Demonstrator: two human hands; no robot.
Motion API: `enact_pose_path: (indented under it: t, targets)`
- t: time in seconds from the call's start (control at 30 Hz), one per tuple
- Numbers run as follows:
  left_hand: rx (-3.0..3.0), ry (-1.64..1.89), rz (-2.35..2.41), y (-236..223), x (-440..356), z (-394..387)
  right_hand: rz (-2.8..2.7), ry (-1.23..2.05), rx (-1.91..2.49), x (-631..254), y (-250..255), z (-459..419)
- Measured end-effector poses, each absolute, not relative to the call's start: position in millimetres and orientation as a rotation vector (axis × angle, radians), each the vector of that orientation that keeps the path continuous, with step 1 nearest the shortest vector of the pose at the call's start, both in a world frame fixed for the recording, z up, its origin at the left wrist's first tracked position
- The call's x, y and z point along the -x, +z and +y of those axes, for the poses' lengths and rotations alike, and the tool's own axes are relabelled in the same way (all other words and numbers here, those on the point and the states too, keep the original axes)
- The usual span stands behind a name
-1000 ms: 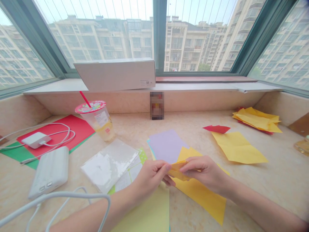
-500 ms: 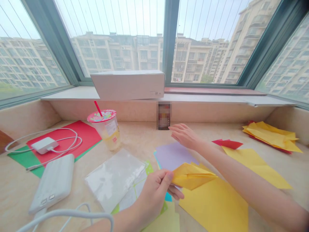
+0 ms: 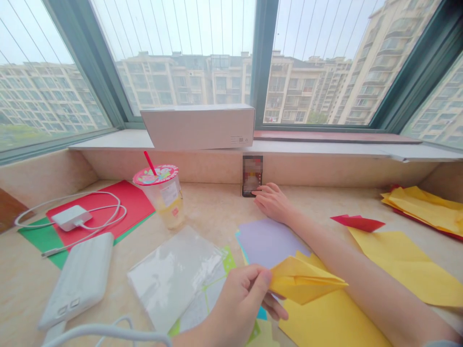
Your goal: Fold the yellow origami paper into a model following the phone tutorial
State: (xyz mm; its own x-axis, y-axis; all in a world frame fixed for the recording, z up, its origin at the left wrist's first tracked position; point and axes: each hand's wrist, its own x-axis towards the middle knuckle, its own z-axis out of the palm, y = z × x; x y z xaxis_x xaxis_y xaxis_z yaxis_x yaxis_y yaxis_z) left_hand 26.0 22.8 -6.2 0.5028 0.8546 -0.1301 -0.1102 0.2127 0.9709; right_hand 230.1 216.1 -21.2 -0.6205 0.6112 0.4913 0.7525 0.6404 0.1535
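Note:
My left hand [image 3: 249, 296] pinches one end of a folded piece of yellow paper [image 3: 306, 279] between thumb and fingers. The folded paper is long and pointed, held above a flat yellow sheet [image 3: 325, 313]. My right hand [image 3: 273, 200] is stretched forward to a phone [image 3: 252, 178] that leans upright against the low wall. Its fingers are extended, with a fingertip at the phone's lower screen; the picture on the screen is blurred out. Beneath the right forearm lies a purple sheet [image 3: 269, 240], partly covered.
At left are a drink cup [image 3: 168, 202], red paper [image 3: 133, 202], a white charger [image 3: 72, 218] with its cable, and a power bank [image 3: 77, 274]. A clear plastic sleeve [image 3: 173, 274] lies mid-table. Folded red paper [image 3: 358, 222] and yellow papers [image 3: 430, 205] lie at right. A white box [image 3: 202, 127] stands behind.
My right hand has moved onto the phone's lower part. The left hand still holds the folded yellow paper, now slightly lower and further right in view. The whole view has shifted slightly.

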Motion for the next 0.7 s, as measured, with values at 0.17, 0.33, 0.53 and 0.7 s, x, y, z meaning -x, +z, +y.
enact_pose_path:
  t: [0.17,0.33,0.53,0.7]
  targets:
    - [-1.173,0.759,0.778,-2.9,-26.9,22.6,-2.476,-0.488,1.088,-229.5,-20.7,216.8]
    - [-1.154,0.754,0.776,-2.8,-27.3,23.0,-2.478,-0.498,1.078,-230.1,-22.9,219.8]
    - [-1.143,0.753,0.770,-1.4,-27.2,23.7,-2.432,-0.521,1.036,-230.6,-26.8,220.8]
    - [-1.143,0.763,0.776,-3.3,-27.1,23.4,-2.327,-0.536,1.047,-233.1,-30.9,220.3]
